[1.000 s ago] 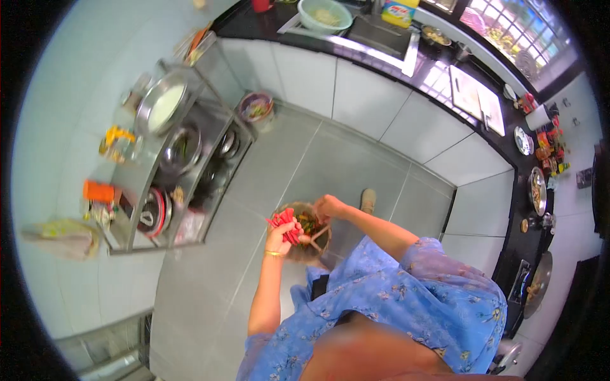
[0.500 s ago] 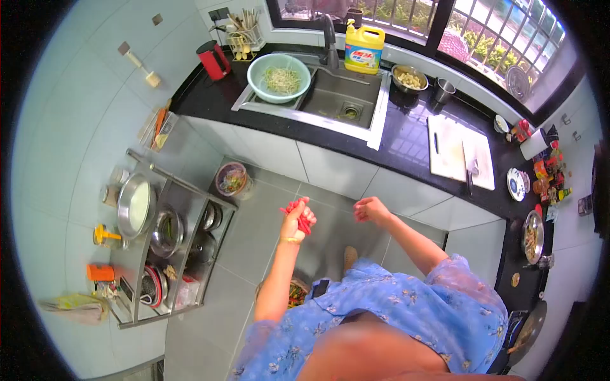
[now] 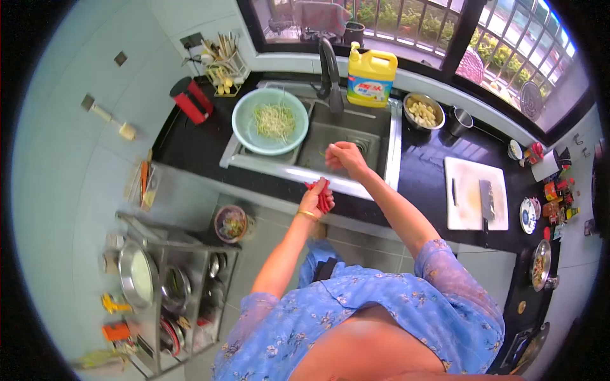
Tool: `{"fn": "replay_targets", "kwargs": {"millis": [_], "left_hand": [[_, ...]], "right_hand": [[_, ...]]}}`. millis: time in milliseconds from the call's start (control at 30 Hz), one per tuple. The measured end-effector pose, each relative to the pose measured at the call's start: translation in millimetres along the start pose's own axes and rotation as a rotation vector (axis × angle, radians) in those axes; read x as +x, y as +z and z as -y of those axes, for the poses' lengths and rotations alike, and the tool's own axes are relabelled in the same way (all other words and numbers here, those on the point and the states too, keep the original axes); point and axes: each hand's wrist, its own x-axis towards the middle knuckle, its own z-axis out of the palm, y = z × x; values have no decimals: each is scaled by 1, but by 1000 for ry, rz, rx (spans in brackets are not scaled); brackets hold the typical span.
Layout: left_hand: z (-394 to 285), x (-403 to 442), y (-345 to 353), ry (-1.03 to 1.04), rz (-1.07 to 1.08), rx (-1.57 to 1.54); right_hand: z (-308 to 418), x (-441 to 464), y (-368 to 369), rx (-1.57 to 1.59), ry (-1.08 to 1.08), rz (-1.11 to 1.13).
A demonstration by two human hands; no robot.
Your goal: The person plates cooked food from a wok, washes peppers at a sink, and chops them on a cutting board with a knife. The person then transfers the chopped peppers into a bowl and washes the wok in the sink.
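Note:
My left hand (image 3: 312, 202) is closed around a bunch of red chili peppers (image 3: 325, 198), just in front of the counter edge by the sink. Over the near part of the sink (image 3: 318, 154) is my right hand (image 3: 345, 157), its fingers curled together. Whatever is between those fingertips, if anything, is too small to make out. Left of my right hand stands a light green bowl (image 3: 244, 130) with bean sprouts (image 3: 275, 122) in it. The faucet (image 3: 330, 76) rises behind the sink.
A yellow detergent jug (image 3: 370, 76) and a metal bowl of pale pieces (image 3: 424, 112) stand at the back. On the right lies a cutting board (image 3: 467, 197) with a cleaver (image 3: 487, 202). A metal rack (image 3: 159, 292) and a bin (image 3: 232, 223) are at lower left.
I have come closer to the counter. My right hand has moved forward over the sink, and my left hand has moved forward and right with the chili peppers still in it.

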Motion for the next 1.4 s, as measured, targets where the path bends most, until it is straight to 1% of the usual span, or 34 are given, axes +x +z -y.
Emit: {"fn": "replay_targets", "kwargs": {"millis": [33, 67, 133, 167, 233, 267, 333, 367, 400, 467, 500, 567, 600, 633, 667, 700, 767, 800, 867, 900, 933, 967, 1000, 1033, 1067, 1100, 1133, 1200, 1233, 1267, 1300, 1333, 1367, 1400], "left_hand": [[-21, 16, 2, -52, 12, -8], [-41, 30, 2, -75, 20, -14], [-74, 62, 2, -107, 9, -13], [-90, 73, 3, -112, 15, 19], [-112, 99, -1, -128, 31, 55], [-120, 112, -2, -116, 49, 86], [-133, 141, -12, -189, 84, 30], [-138, 154, -13, -197, 98, 49], [-141, 163, -13, -207, 112, 66], [-147, 184, -9, -224, 94, 95], [-149, 193, -6, -225, 77, 90], [-148, 215, 1, -203, 87, 126], [-146, 227, 2, -209, 125, 161], [-129, 256, -15, -165, 213, 60], [-112, 285, -32, -130, 305, -46], [-118, 280, -17, -261, 295, -155], [-117, 315, -21, -191, 264, 208], [-117, 315, -10, -204, 266, 212], [-120, 304, 18, -299, 43, 424], [-107, 308, 17, -273, 37, 438], [-107, 305, 24, -281, 46, 449], [-107, 302, 31, -415, 93, 442], [-108, 295, 40, -553, 135, 431], [-122, 285, 47, -600, 237, 473], [-125, 280, 49, -615, 233, 473], [-126, 279, 49, -728, 270, 488], [-126, 278, 50, -837, 309, 500], [-125, 276, 52, -818, 260, 505], [-121, 276, 54, -737, 178, 568], [-116, 276, 56, -656, 95, 630], [-105, 275, 57, -660, 91, 633], [-91, 276, 59, -435, -65, 678], [-83, 279, 59, -206, -214, 716], [-73, 297, 42, -207, -208, 719]], "right_hand": [[4, 39, 7, -132, -38, -37], [7, 77, 16, -118, -41, -57], [11, 153, 29, -558, -244, -192], [8, 191, 32, -553, -227, -212], [8, 259, 37, -943, -372, -412], [10, 284, 38, -943, -359, -431], [24, 315, 43, -1040, -231, -508], [31, 323, 43, -1144, -162, -460], [24, 336, 39, -1142, -138, -471], [8, 353, 29, -1267, -210, -321], [2, 352, 25, -1261, -184, -334], [-4, 329, 22, -1415, -248, -148], [-6, 300, 24, -1218, -262, -159], [1, 260, 33, -1126, -274, -152], [-15, 233, 29, -1186, -437, -219], [-17, 201, 26, -1156, -470, -254], [-25, 156, 10, -1143, -374, -443], [-32, 150, -3, -1140, -365, -454], [-53, 150, -28, -793, -190, -870], [-49, 154, -37, -787, -187, -886], [-42, 161, -48, -300, 36, -804], [-35, 167, -59, 184, 240, -685], [-29, 167, -66, 192, 238, -698], [-25, 164, -71, 352, 209, -564], [-22, 162, -73, 508, 180, -426], [-40, 170, -79, 593, 118, -391], [-55, 177, -83, 597, 124, -394], [-68, 190, -82, 351, 86, -624], [-62, 190, -78, 150, 143, -783], [-69, 194, -80, 153, 145, -783], [-92, 201, -89, 55, 117, -931], [-99, 203, -90, -46, 86, -1078], [-107, 201, -88, -340, -74, -1063], [-100, 198, -80, -340, -77, -1069]]}}
